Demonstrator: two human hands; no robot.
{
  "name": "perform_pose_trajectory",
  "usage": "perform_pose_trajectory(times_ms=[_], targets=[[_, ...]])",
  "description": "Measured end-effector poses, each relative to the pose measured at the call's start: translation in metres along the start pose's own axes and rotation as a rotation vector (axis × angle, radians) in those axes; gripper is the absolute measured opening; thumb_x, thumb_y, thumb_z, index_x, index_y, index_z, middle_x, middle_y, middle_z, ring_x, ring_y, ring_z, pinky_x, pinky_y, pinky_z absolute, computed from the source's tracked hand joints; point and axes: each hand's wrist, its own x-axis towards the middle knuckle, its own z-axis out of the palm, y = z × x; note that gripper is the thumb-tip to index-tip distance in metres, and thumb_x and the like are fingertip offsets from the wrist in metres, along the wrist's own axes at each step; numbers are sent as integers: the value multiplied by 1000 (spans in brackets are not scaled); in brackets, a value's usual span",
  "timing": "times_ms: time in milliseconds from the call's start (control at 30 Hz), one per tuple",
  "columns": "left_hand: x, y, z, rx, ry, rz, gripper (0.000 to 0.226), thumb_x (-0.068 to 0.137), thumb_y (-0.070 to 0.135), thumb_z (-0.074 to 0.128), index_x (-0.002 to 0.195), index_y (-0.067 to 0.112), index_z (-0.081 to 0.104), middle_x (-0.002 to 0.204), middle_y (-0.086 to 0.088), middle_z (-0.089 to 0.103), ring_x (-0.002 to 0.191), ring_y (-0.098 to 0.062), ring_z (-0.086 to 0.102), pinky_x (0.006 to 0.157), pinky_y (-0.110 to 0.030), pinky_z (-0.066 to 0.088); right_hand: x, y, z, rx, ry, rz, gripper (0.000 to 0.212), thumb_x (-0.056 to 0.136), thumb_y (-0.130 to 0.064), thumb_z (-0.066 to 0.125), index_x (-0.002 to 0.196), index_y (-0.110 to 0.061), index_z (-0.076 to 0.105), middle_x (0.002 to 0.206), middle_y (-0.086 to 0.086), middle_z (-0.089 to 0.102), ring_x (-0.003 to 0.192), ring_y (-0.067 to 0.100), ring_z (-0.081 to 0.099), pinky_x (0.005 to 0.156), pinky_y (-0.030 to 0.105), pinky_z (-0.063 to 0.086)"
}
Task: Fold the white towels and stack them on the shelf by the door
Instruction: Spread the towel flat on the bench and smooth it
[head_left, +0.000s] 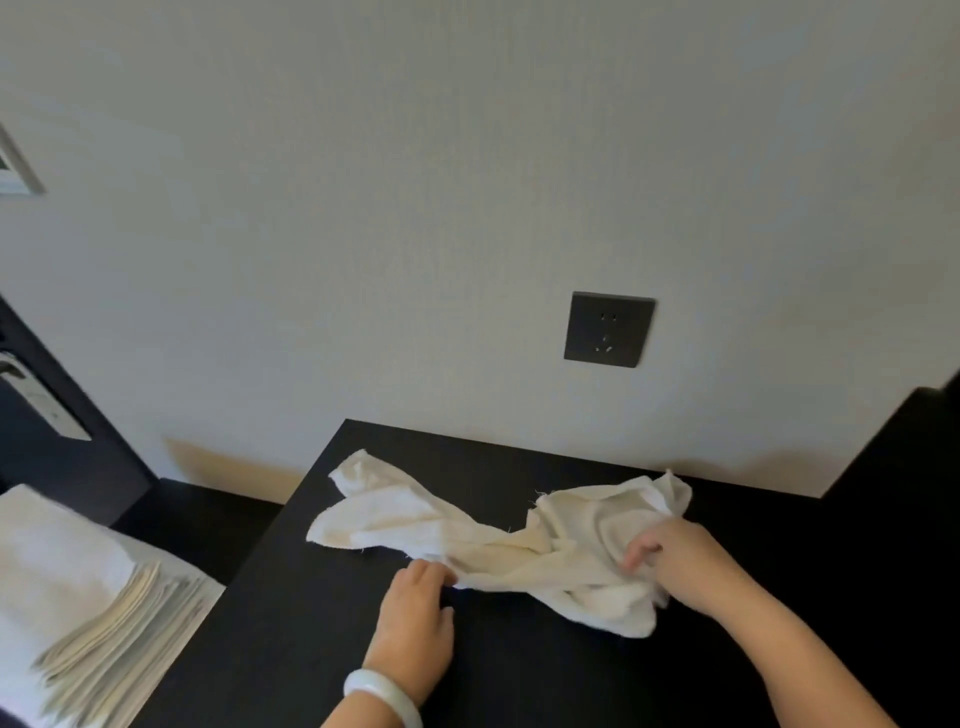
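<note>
- A rumpled white towel (498, 540), soft and twisted through its middle, is spread across the matte black table (311, 649).
- Its near edge is pinched by the left hand (413, 618), fingers curled.
- Bunched cloth at its right end is gripped by the right hand (675, 564).
- A pale, smooth bangle (382, 696) is worn on the left wrist.
- Folded white towels (78, 597) are stacked at the left, beside the table.

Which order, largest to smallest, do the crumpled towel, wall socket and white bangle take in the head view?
1. Crumpled towel.
2. Wall socket and white bangle look alike; the bangle is nearer the camera, so unranked.
</note>
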Motion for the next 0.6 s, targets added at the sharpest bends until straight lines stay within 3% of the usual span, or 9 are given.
perform_pose_trajectory(times_ms=[67,133,200,267,367,467,533,600], targets=[[7,-7,-4,9,65,-8,30,92,14,56,119,26,52,119,13,45,115,-6,43,104,-18,34,12,-5,-3,42,178,-31,28,92,-10,53,91,-34,68,93,-12,57,96,17,59,79,25,47],[19,-15,-11,48,89,-10,33,92,14,57,123,24,51,120,11,44,116,-9,43,101,-18,33,27,-6,-1,76,363,-43,38,88,1,48,104,-27,69,101,-7,57,105,24,58,86,29,46],[32,-26,-22,117,72,-29,38,92,17,56,128,26,48,126,10,43,118,-11,42,102,-20,34,43,1,2,-11,530,-19,39,84,3,53,115,-15,67,113,5,60,110,31,52,92,36,43],[43,-38,-32,182,34,-53,40,94,23,57,131,29,45,131,10,40,123,-11,41,106,-23,34,57,13,3,-128,553,39,34,84,-6,65,117,-13,65,117,10,60,109,33,50,94,38,40],[53,-58,-44,267,21,-42,39,95,26,56,131,32,44,136,12,37,127,-12,37,110,-27,30,69,26,6,-147,497,128,25,84,-19,73,109,-14,71,116,13,59,107,35,51,93,37,40],[64,-75,-56,359,35,-39,37,96,27,53,131,32,46,136,12,39,131,-14,36,114,-33,24,74,19,4,-58,618,86,5,86,-13,71,82,-10,74,97,15,62,93,39,55,82,40,44],[75,-80,-68,420,-28,-43,26,97,27,49,122,34,51,125,13,46,123,-13,43,113,-35,24,74,4,-5,34,646,3,19,90,-12,67,73,-17,64,81,7,62,82,35,58,70,40,44],[90,-74,-86,295,-77,-53,13,99,25,47,107,34,51,105,11,56,104,-12,54,105,-34,37,67,-21,-28,157,648,-54,26,96,-13,60,72,-22,55,74,4,62,74,31,57,65,36,39]])
